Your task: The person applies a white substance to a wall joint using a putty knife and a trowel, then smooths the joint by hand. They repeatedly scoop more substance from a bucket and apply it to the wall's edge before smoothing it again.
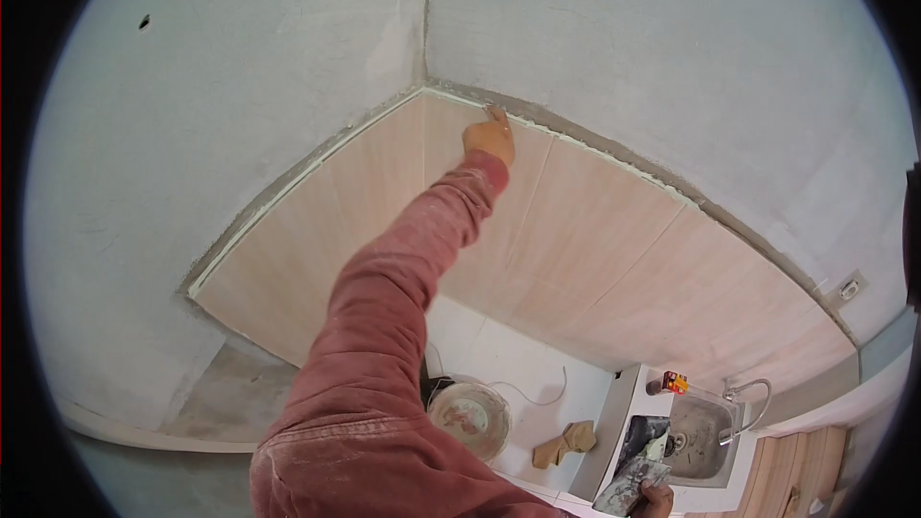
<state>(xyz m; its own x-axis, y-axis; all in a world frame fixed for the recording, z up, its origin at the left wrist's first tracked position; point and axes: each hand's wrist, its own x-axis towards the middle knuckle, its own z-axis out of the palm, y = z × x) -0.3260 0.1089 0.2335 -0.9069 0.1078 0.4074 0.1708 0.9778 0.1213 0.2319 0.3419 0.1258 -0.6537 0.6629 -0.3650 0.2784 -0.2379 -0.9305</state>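
Observation:
My left hand (490,139), at the end of a dusty red sleeve, reaches up to the top edge of the wood-look wall tiles (480,230), just right of the wall corner. Its fingers are mostly curled, their tips at the pale filler line (537,127); anything small held between them cannot be made out. Low at the right, my right hand (656,499) grips a flat plate smeared with grey-white paste (628,487). Beyond that plate, a dark object (645,434) with pale paste beside it lies near the sink.
A round bucket (470,420) with residue inside stands on the white surface (460,321), beside a crumpled brown piece (564,444) and a thin cable. A steel sink (705,436) with a curved faucet (763,398) sits right; a small red-yellow box (674,383) is behind it. A socket (849,290) is in the right wall.

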